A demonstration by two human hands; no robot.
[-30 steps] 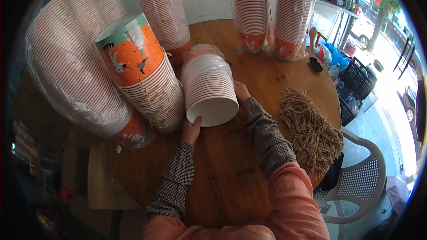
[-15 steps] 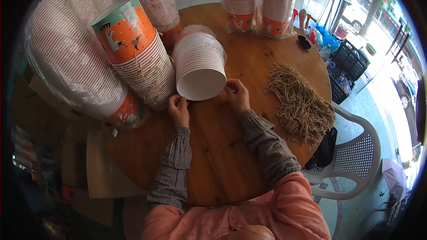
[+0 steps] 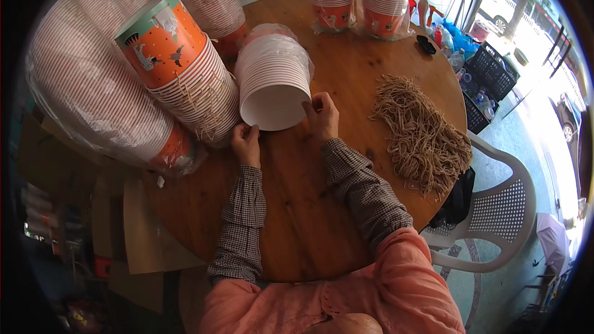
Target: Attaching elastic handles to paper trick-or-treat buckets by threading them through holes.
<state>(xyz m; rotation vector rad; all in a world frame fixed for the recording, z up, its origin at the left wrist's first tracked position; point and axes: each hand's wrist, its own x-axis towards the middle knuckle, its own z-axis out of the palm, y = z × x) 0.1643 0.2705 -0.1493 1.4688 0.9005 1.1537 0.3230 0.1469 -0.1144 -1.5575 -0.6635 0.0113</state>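
Observation:
A stack of white paper buckets (image 3: 275,106) lies on its side, partly in a clear plastic sleeve (image 3: 272,46), its open mouth toward me. My right hand (image 3: 323,115) pinches the right side of the front bucket's rim. Just below the rim's lower left is my left hand (image 3: 246,143), thumb and finger pressed together; what they hold, if anything, is too small to make out. Close by on the left leans another stack of paper buckets (image 3: 192,89) with strands of cord hanging over it. Its top bucket (image 3: 162,43) is printed orange and green.
Bagged bucket stacks (image 3: 93,80) crowd the left, and more bagged stacks (image 3: 387,0) stand at the back. On the right of the round wooden table (image 3: 297,210) lies a heap of tan cords (image 3: 424,139). Beyond it are a plastic chair (image 3: 501,222) and black crates (image 3: 489,80).
My right hand has moved a little up and left, its thumb now at the bucket's rim. My left hand stays by the lower left rim. The whole view has shifted slightly.

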